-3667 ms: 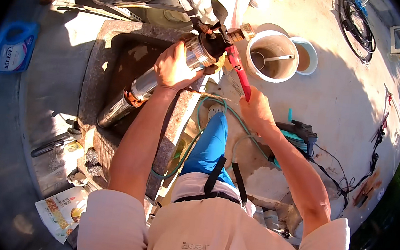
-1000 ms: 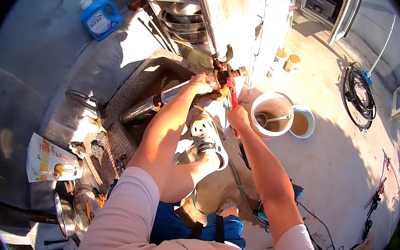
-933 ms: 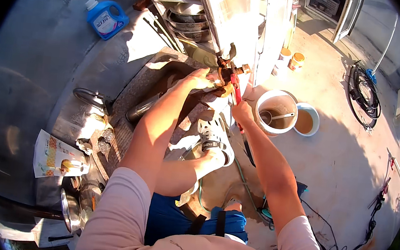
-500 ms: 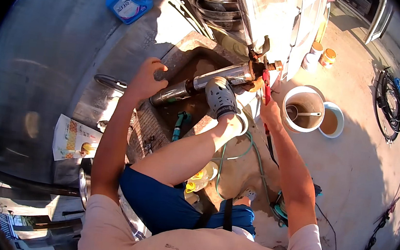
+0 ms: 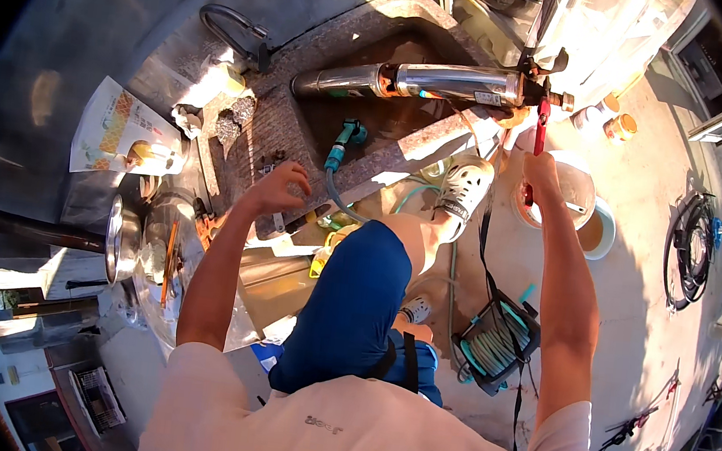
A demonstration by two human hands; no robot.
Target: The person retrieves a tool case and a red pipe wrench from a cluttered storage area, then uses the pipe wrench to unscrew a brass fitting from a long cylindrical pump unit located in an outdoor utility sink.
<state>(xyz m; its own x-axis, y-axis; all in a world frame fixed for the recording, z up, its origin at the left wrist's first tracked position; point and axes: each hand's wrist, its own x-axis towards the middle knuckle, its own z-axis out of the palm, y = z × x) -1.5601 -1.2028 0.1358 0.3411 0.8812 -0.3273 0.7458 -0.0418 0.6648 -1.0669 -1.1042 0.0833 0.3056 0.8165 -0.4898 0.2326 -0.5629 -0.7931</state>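
A long steel submersible pump (image 5: 459, 84) lies across a stone sink (image 5: 299, 144), its threaded end jutting past the right rim. My right hand (image 5: 543, 176) is closed around a red-handled wrench (image 5: 541, 132), whose head is against that end. A dark metal tool (image 5: 550, 64) is at the same end. My left hand (image 5: 279, 188) hovers by the sink's near left corner, fingers bent and apart, with nothing visible in it. Grey steel wool (image 5: 236, 117) sits on the ledge farther left. My foot in a white clog (image 5: 465, 188) is below the sink's right side.
A teal hose nozzle (image 5: 348, 140) hangs over the sink's near rim. White buckets (image 5: 602, 238) stand to the right, and a hose reel (image 5: 498, 341) lies on the floor. Left are a faucet (image 5: 236, 27), a printed bag (image 5: 128, 135) and a steel bowl (image 5: 117, 240).
My left hand has come back from the pump, and the grey pad is no longer in it. My foot has come down off the pump. My right hand keeps its hold on the wrench.
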